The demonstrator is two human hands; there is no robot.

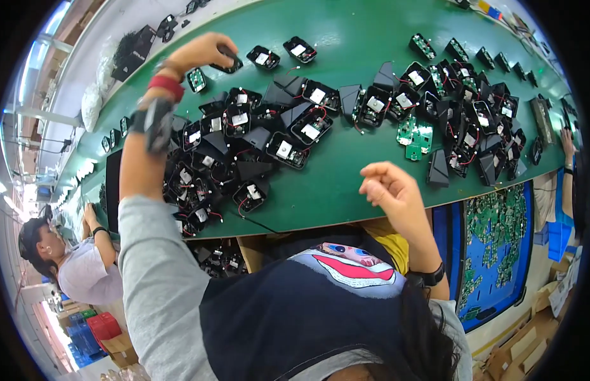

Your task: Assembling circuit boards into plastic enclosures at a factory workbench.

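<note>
My left hand [205, 52] reaches over the far left part of the green table [326, 184]. Its fingers are closed on a black plastic housing [229, 61] at the end of a spaced row. Next to that stand an open housing with a green circuit board [196, 80] and two open housings with white blocks inside, one black housing [263, 58] and another housing [300, 49]. My right hand [395, 190] hovers above the table's near edge, its fingers loosely bent and apart, holding nothing. Bare green circuit boards [417, 136] lie just beyond it.
A heap of black housings with red wires [238, 120] covers the left side, and a second heap [466, 120] the right. A blue bin [491, 247] of circuit boards stands below the edge at right. One person [85, 267] sits at left; another person's hand [568, 143] shows at far right.
</note>
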